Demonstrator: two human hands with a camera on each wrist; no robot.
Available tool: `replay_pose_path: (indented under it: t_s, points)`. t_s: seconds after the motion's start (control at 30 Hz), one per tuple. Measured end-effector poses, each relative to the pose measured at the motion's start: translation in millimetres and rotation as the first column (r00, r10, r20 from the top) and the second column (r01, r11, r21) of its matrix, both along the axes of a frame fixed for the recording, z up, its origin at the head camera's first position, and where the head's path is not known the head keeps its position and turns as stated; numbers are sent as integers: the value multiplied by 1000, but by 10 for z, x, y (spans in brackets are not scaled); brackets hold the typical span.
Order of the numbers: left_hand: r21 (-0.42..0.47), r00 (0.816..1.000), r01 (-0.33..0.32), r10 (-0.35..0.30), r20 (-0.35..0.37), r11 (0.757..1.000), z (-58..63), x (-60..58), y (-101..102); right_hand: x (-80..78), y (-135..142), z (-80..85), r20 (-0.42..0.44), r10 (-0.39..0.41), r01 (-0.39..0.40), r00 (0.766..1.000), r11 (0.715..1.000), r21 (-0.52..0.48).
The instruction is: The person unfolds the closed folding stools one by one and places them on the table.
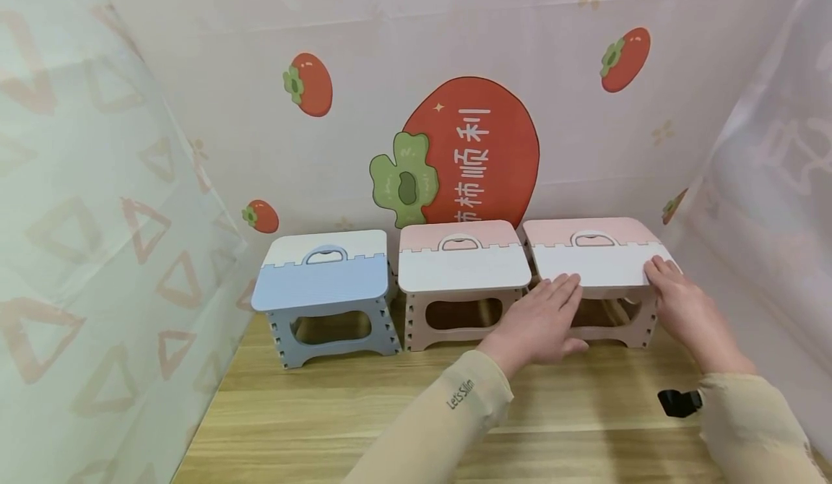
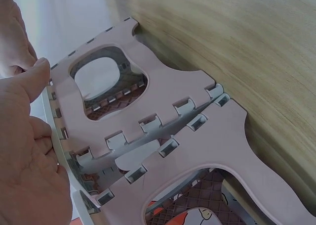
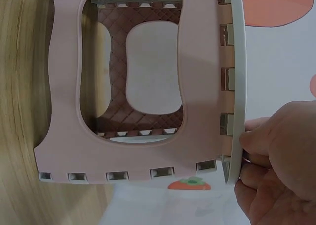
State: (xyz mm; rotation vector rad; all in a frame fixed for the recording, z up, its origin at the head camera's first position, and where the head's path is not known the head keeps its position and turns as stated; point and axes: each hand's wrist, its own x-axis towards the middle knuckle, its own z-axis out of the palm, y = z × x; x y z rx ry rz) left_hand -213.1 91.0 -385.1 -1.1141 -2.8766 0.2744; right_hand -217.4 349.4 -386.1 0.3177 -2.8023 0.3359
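Observation:
Three folding step stools stand side by side on a wooden table. The right one, a pink and white folding stool (image 1: 594, 266), has both hands at its top. My left hand (image 1: 542, 319) lies with straight fingers over the front left part of its white top, thumb apart. At the right front corner, my right hand (image 1: 692, 310) grips the edge of the top, its thumb (image 3: 256, 138) at the rim and the other fingers bent by the side. Close to the left hand is the middle pink and white stool (image 1: 464, 271). A blue and white stool (image 1: 325, 282) is on the left.
Behind the stools hangs a pale backdrop (image 1: 221, 87) printed with red fruit. Pale patterned sheets (image 1: 84, 217) close in both sides. The wooden table (image 1: 312, 426) extends in front of the stools. A small black object (image 1: 679, 402) sticks out by the right sleeve.

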Motion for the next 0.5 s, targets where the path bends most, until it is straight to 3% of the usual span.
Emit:
replay_pose_path:
  t_s: [0.5]
  points:
    - [-14,1000,-28,28,-9,999,-2,-29,5,-89,-23,-16,-21,30,-30,999,999,-10]
